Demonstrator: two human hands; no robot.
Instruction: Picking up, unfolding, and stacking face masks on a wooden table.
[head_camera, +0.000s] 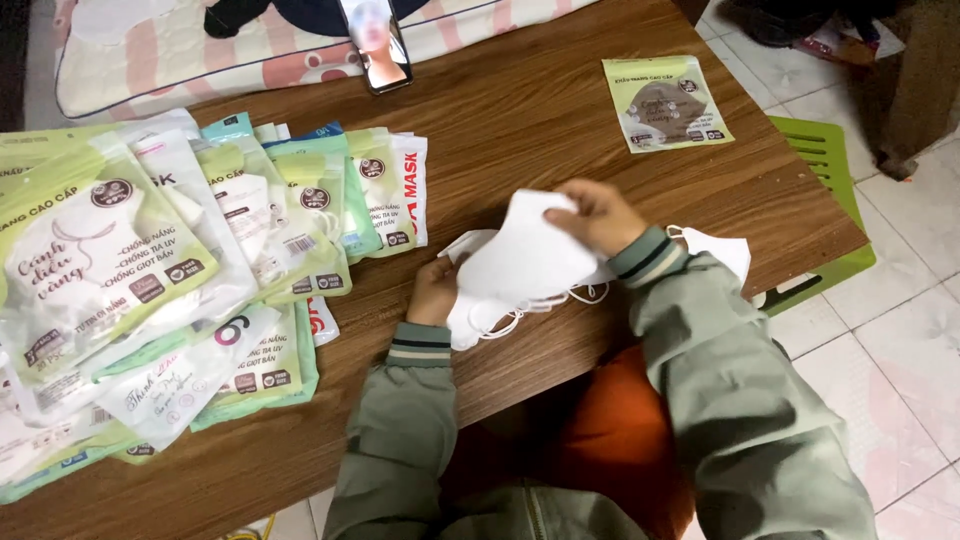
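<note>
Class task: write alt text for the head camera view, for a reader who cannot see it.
Two hands, left hand and right hand, hold a stack of white face masks over a wooden table. Packaged masks lie fanned out at left; a phone leans at the far edge.

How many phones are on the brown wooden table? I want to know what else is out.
1. A single dark rectangular phone lies at the table's far edge, screen lit; others may be hidden under the flat plastic packets.
</note>
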